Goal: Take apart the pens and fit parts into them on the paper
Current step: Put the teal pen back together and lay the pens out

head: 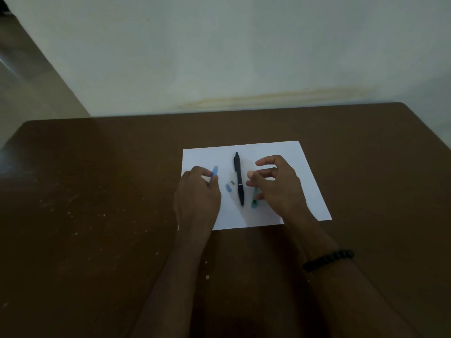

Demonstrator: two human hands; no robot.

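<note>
Blue pen barrel in left hand's grip; right hand pinches something unclear.

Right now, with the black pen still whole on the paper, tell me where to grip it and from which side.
Pinch the black pen across its mid-barrel from straight above. It lies flat on the paper, lengthwise away from you, between the left hand and right hand, so the barrel's long sides are open to the fingers.
</note>
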